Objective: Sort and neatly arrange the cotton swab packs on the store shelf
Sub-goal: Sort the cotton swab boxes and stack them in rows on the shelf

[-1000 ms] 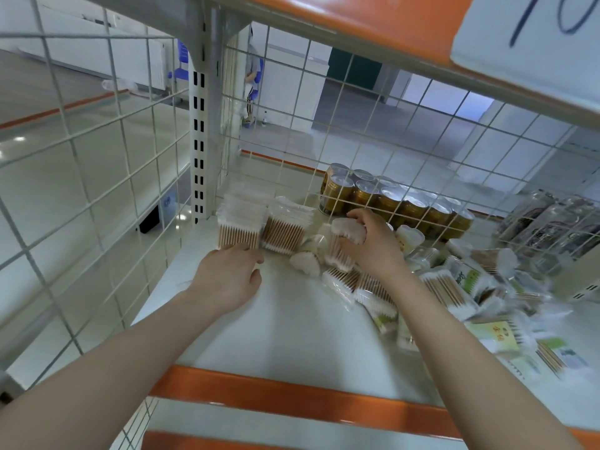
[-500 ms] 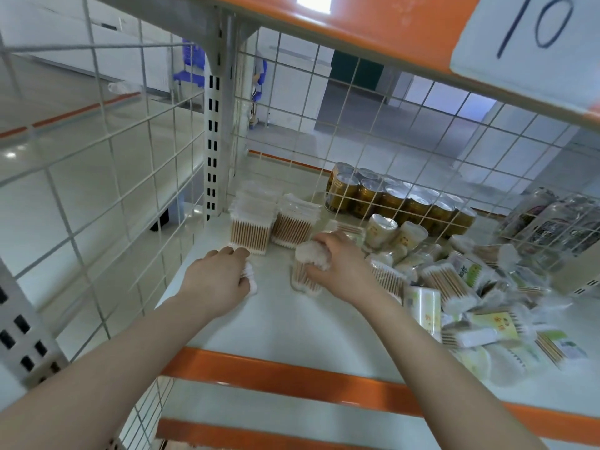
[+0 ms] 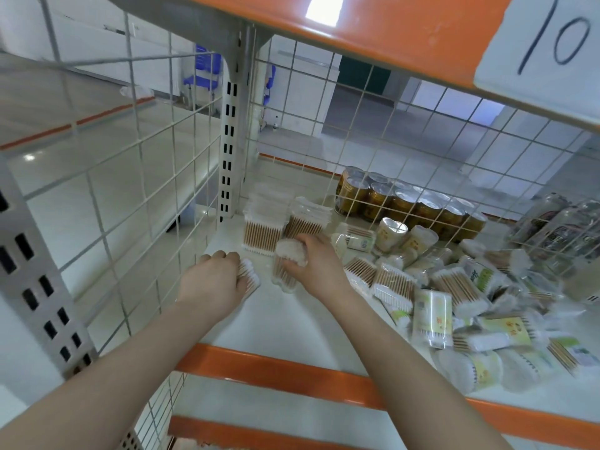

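Observation:
My left hand (image 3: 212,279) grips a clear cotton swab pack (image 3: 250,279) at the left of the white shelf (image 3: 292,326); only the pack's white tips show past my fingers. My right hand (image 3: 316,264) holds a second swab pack (image 3: 285,266) upright beside it, fingers curled over its top. Behind them two rows of stacked swab packs (image 3: 263,228) (image 3: 306,219) stand in the back left corner. A loose heap of swab packs (image 3: 454,293), some with green and yellow labels, covers the shelf's right side.
A wire mesh wall (image 3: 136,177) closes the left side and the back. Gold cans (image 3: 406,203) sit behind the back mesh. An orange rail (image 3: 292,373) edges the shelf front. The orange shelf above carries a sign marked 10 (image 3: 552,43).
My right hand has carried a swab pack from the heap leftward, toward the stacked rows. My left hand has taken hold of a pack and stayed near the left mesh. The camera tilted up slightly.

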`<state>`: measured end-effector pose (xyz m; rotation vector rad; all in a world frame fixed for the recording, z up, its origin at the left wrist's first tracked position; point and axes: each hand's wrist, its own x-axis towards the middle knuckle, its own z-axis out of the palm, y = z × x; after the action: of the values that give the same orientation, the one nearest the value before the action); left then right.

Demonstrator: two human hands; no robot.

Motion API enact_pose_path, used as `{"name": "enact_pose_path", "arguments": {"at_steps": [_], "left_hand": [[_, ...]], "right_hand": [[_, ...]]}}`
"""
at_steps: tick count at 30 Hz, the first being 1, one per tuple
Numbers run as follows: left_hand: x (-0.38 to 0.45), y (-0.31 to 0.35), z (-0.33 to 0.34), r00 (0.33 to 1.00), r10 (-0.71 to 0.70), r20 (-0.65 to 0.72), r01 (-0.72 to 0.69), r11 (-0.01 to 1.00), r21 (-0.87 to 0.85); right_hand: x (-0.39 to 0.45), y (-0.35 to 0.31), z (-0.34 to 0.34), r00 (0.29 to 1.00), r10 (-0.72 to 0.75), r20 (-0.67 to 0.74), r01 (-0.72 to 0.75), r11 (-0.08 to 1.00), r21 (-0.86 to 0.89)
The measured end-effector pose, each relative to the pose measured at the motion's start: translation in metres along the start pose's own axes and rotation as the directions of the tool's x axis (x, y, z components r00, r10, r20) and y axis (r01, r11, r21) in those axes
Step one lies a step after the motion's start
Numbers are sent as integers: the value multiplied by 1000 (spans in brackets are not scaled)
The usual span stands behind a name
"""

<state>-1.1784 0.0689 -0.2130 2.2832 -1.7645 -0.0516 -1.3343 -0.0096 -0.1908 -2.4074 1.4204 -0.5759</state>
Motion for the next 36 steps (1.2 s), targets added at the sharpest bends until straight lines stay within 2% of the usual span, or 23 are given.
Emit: {"name": "enact_pose_path", "arguments": {"at_steps": [14, 19, 23, 28, 31, 36], "left_hand": [[5, 4, 2, 1000, 1, -23, -3, 997, -82], [8, 14, -4, 996, 66, -56, -70, 995, -77], [12, 19, -1, 985, 98, -141, -111, 990, -86], [15, 25, 3, 934, 244, -261, -290, 944, -158], [15, 29, 3, 925, 307, -226, -342, 929, -139], [16, 33, 3, 916, 362, -173, -382, 919, -102]], "right_hand": [[2, 1, -7, 999, -32, 38, 28, 996, 84], [-2, 19, -24, 998, -53, 26, 52, 997, 53], [-6, 40, -31, 999, -22, 40, 20, 998, 55], [0, 62, -36, 996, 72, 52, -71, 997, -28], [8, 70, -36, 988, 142, 57, -138, 988, -66], [21, 75, -36, 984, 166, 68, -156, 979, -135]]}}
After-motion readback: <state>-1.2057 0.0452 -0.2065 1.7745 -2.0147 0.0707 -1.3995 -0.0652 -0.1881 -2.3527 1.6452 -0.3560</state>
